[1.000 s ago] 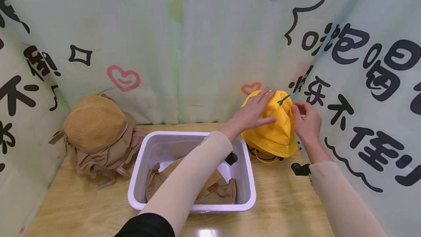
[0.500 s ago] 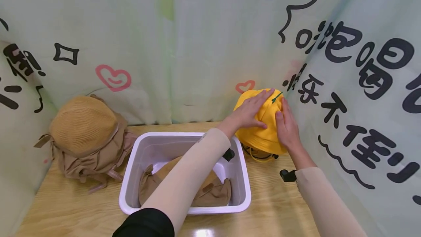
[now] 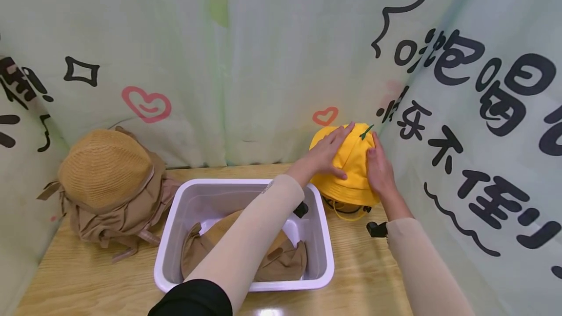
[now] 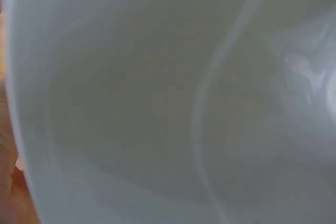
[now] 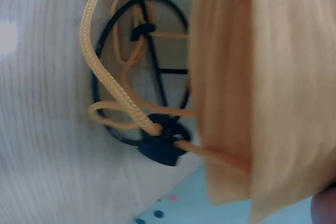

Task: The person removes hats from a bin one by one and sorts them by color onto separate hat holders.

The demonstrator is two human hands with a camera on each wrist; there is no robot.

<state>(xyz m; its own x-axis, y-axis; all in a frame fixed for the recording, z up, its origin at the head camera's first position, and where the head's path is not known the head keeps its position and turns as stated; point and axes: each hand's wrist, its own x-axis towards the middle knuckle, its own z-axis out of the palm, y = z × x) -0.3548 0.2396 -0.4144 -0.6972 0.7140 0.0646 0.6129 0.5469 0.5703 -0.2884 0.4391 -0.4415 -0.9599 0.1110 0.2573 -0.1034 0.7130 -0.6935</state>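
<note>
1 yel. hat (image 3: 354, 168), btwn L/R fingers (image 3: 340, 138)

Yel. hat (image 3: 356, 165) – matt cloth, tub (image 3: 326, 238) – smooth plast.

yellow hat (image 3: 356, 166) with green sprout (image 3: 366, 132), pale lilac tub (image 3: 325, 247), tan-and-brown hat (image 3: 105, 169), pale curtain (image 3: 272, 62) with pink hearts (image 3: 149, 109)

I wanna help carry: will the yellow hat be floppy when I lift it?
Probably a bit floppy: the yellow hat looks like soft cloth. Its looped cord might dangle and catch on the black ring.
</note>
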